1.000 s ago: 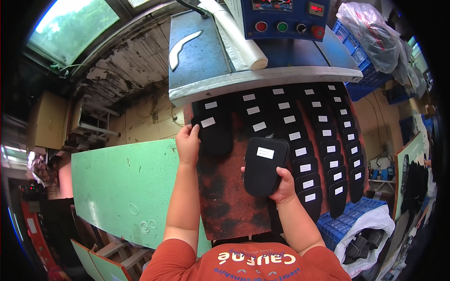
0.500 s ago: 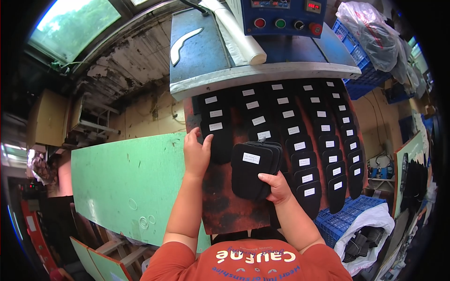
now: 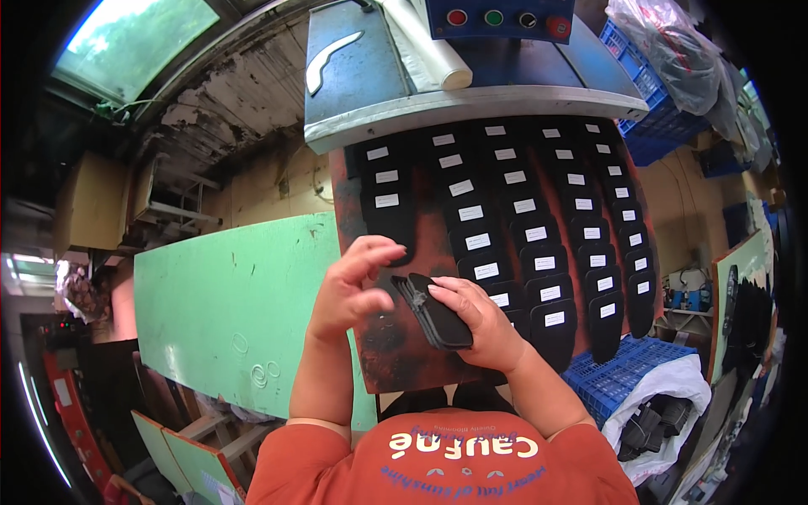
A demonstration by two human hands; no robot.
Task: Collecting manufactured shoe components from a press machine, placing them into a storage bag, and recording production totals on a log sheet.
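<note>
A small stack of black rounded pads (image 3: 439, 320) stands tilted on edge in my right hand (image 3: 491, 326), its layered edges turned to the left. My right fingers lie over the far side of it. My left hand (image 3: 352, 288) hovers just left of the stack, fingers apart and curled, holding nothing. Beyond the hands, black pads with white labels (image 3: 536, 234) lie overlapped in several columns on a worn red-brown board (image 3: 389, 349). The leftmost column (image 3: 392, 223) is shorter and ends near my left fingertips.
At the far side stands a blue machine table (image 3: 539, 76) with a control box (image 3: 498, 18), a white roll (image 3: 433, 50) and a curved white strip (image 3: 330, 61). A green board (image 3: 236, 295) lies left. Blue crates (image 3: 619, 379) and a white bag (image 3: 694, 379) sit at right.
The stack has turned from label side up to standing on edge. My left hand has moved down from the leftmost column toward the stack. The view has shifted slightly.
</note>
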